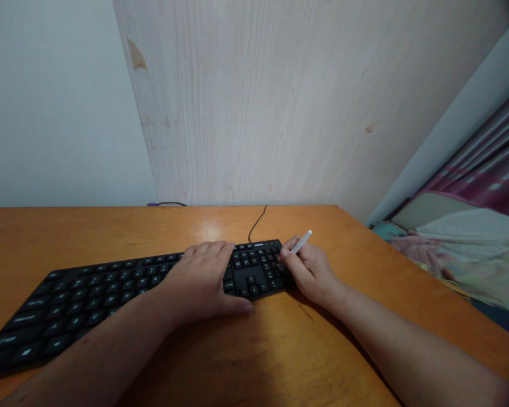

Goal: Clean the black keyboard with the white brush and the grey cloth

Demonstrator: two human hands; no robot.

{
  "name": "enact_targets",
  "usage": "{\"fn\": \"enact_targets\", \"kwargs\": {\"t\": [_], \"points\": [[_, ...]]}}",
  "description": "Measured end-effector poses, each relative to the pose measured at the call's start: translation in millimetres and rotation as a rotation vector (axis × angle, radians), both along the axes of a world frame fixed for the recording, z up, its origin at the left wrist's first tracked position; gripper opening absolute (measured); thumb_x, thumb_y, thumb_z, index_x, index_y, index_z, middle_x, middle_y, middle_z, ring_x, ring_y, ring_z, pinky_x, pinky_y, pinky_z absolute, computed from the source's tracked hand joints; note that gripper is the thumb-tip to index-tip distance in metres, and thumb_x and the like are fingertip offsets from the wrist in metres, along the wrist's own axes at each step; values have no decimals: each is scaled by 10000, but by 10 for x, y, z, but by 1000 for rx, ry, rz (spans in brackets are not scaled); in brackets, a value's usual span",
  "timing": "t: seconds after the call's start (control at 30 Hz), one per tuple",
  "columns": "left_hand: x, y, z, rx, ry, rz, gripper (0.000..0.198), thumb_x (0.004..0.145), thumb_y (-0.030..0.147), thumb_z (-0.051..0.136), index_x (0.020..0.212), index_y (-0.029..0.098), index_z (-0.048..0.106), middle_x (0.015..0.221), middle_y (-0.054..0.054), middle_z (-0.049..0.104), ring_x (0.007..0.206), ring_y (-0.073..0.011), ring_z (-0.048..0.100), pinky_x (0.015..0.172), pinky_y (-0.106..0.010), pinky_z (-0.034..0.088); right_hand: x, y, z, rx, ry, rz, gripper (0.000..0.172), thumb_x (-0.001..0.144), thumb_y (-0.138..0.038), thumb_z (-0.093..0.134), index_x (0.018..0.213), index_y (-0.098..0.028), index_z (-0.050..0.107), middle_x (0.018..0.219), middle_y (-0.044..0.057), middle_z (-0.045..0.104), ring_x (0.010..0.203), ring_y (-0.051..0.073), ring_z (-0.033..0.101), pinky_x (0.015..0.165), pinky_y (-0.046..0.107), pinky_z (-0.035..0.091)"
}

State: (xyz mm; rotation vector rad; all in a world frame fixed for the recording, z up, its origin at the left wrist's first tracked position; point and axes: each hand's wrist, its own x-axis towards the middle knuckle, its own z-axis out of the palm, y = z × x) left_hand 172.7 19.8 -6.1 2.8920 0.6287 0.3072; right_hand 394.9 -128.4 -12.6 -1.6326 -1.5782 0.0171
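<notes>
A black computer keyboard (127,282) lies at a slant on the wooden desk, its number pad at the right end. My left hand (203,277) spans the keyboard right of its middle, gripping it with fingers at the back edge and thumb at the front edge. It covers some of the keys. Pinched in my right hand (309,268) is a slim white pen-like stick (302,241), its upper end pointing up and to the right. The lower end, hidden by the fingers, is at the number pad keys (271,270); I cannot make out its tip.
The keyboard's thin black cable (258,222) runs back over the rear edge of the wooden desk (220,362). Another dark cable (169,203) shows at that edge. A pale wood-grain panel (254,102) stands behind. Bedding (470,243) and a purple curtain (492,164) are at the right.
</notes>
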Motion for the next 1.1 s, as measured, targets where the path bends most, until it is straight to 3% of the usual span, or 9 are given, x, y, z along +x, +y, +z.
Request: {"fn": "enact_targets", "kwargs": {"t": [0.23,0.37,0.47,0.6,0.7,0.87,1.1], "points": [[-11,21,-30,-2,-30,-11,1134,606,903,588,1451,153,502,1452,-212,548,1309,-417,499,1102,-529,350,-73,-43,23,-70,60,33,170,971,-245,486,815,-224,550,675,-20,589,611,149,574,598,282,433],[-12,10,-11,-4,-24,-7,1136,602,900,595,1450,149,503,1446,-211,552,1301,-420,505,1103,-533,350,-102,-45,7,-110,408,51,203,993,-308,467,809,-236,511,621,-50,558,458,127,545,459,253,408],[-9,-3,12,-17,-7,-2,1138,607,887,607,1457,138,495,1454,-212,545,1310,-423,500,1105,-532,353,-82,-4,19,10,524,-3,227,1007,-372,491,832,-233,530,656,-37,604,511,139,597,508,266,456],[2,-16,40,-27,9,10,1144,604,881,617,1456,128,497,1468,-220,532,1328,-430,485,1114,-535,345,15,91,7,159,368,-71,216,1006,-394,535,912,-216,613,816,34,715,771,184,676,749,328,514],[6,-23,56,-26,23,9,1115,617,862,625,1450,132,502,1462,-215,541,1316,-424,496,1108,-531,352,100,147,-54,169,290,-70,212,1000,-393,549,941,-212,643,899,55,730,861,203,686,824,357,517],[2,-27,78,-28,27,11,1132,612,867,624,1447,114,501,1454,-221,542,1310,-432,498,1097,-538,362,178,169,-138,167,191,-76,213,997,-395,553,960,-219,667,949,65,732,913,219,690,845,374,521],[0,-15,57,-29,10,6,1091,610,861,628,1423,140,525,1429,-207,562,1293,-429,509,1088,-536,366,154,130,-95,58,68,-111,212,999,-368,525,954,-219,670,914,53,718,871,218,678,782,354,503]]}}
